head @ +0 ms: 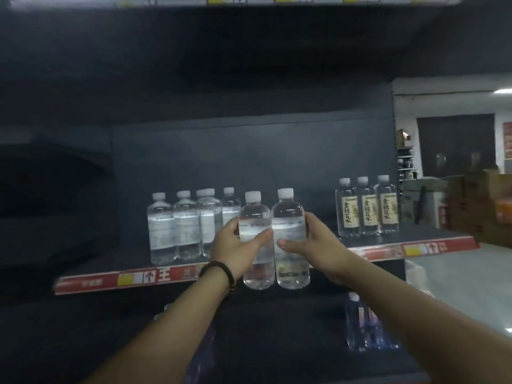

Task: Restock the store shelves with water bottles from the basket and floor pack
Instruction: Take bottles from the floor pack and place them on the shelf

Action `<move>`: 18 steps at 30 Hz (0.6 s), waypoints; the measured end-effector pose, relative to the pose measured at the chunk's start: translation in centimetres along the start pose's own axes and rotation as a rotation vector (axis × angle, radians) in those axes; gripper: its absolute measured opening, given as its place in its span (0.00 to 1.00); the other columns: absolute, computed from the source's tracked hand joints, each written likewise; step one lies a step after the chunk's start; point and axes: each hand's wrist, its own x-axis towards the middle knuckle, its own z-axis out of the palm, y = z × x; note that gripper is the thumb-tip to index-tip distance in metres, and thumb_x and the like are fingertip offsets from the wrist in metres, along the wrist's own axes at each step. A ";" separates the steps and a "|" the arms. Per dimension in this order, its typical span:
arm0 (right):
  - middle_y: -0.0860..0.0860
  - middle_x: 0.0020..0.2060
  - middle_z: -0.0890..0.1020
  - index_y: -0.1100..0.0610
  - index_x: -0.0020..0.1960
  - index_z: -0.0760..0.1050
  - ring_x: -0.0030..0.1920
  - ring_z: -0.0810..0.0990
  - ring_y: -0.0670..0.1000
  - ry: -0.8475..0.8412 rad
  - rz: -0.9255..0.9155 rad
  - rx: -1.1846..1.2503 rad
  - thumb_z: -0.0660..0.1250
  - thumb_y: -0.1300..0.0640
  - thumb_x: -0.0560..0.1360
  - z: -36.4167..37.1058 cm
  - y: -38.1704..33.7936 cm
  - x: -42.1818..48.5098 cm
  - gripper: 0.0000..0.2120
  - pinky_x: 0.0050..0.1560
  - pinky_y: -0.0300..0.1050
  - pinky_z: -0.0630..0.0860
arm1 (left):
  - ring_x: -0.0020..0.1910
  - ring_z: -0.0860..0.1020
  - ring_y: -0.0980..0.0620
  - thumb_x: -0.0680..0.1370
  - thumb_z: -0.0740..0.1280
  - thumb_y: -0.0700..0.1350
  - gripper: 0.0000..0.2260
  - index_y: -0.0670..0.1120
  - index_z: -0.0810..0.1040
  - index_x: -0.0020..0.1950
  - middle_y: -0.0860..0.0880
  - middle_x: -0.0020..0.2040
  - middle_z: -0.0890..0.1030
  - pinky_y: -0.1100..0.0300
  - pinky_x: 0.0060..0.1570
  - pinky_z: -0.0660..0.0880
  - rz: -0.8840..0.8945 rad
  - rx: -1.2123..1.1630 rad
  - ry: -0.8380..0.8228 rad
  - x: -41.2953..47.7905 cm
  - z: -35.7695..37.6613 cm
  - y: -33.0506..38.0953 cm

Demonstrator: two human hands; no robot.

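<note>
Two clear water bottles with white caps are held upright side by side in front of the dark shelf (116,268). My left hand (235,246) grips the left bottle (256,217) around its label. My right hand (315,242) grips the right bottle (289,214) the same way. Both bottles hang with their bases below the shelf's red price strip (133,278). On the shelf to the left stands a group of several water bottles (177,225) of the same kind.
Three bottles with beige labels (367,209) stand at the shelf's right end. A lower shelf holds blue-tinted bottles (365,325). Cardboard boxes (471,200) are stacked beyond the shelf on the right. Another shelf runs overhead.
</note>
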 end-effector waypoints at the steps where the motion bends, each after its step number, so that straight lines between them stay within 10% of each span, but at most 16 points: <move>1: 0.53 0.61 0.85 0.54 0.69 0.71 0.59 0.87 0.50 0.018 -0.008 -0.004 0.80 0.61 0.74 0.3 -0.1 1.7 0.28 0.61 0.54 0.84 | 0.49 0.79 0.68 0.73 0.80 0.56 0.15 0.64 0.76 0.52 0.69 0.48 0.78 0.69 0.48 0.73 0.010 0.058 0.036 1.4 -0.3 0.2; 5: 0.51 0.60 0.83 0.53 0.68 0.70 0.60 0.85 0.52 0.053 -0.027 -0.048 0.81 0.59 0.73 1.3 0.0 8.3 0.30 0.64 0.57 0.82 | 0.70 0.77 0.47 0.71 0.78 0.64 0.35 0.52 0.75 0.74 0.51 0.71 0.79 0.54 0.65 0.76 0.010 0.318 0.190 6.7 -1.1 -0.3; 18: 0.44 0.59 0.85 0.44 0.71 0.72 0.59 0.86 0.46 0.036 -0.057 -0.099 0.79 0.53 0.75 4.5 8.8 15.9 0.28 0.63 0.54 0.83 | 0.64 0.77 0.43 0.72 0.79 0.60 0.38 0.47 0.66 0.75 0.45 0.71 0.69 0.50 0.60 0.80 0.054 0.711 0.371 13.2 -0.3 -6.9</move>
